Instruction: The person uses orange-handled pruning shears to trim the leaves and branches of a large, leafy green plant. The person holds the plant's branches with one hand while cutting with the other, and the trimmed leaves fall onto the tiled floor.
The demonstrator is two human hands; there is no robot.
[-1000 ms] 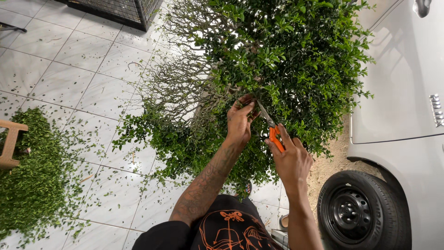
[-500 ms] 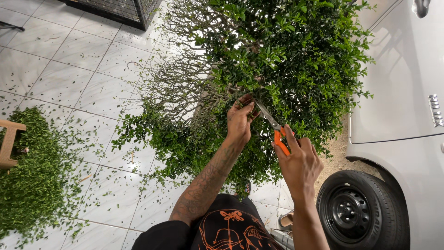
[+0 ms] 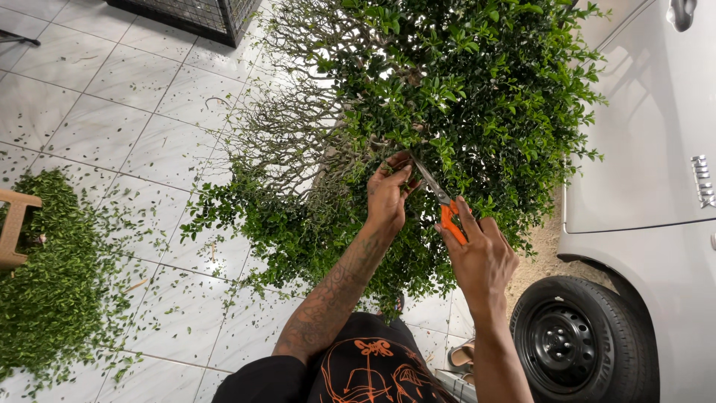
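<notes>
A small leafy tree [image 3: 477, 97] fills the upper middle, its left side stripped to bare twigs [image 3: 291, 142]. My left hand [image 3: 388, 194] grips a leafy twig near the centre of the foliage. My right hand [image 3: 481, 257] holds orange-handled scissors [image 3: 441, 203], whose metal blades point up and left toward the twig just beside my left fingers. Both forearms reach up from the bottom of the view.
A silver car [image 3: 656, 164] with a black tyre [image 3: 578, 343] stands close on the right. A pile of cut green leaves [image 3: 52, 291] lies on the white tiled floor [image 3: 127, 112] at left, by a wooden stool [image 3: 15, 224]. A black wire cage [image 3: 186, 13] is at the top.
My right hand has shifted slightly down and right with the scissors, the blades staying at the twig. My left hand has kept its grip in the same place.
</notes>
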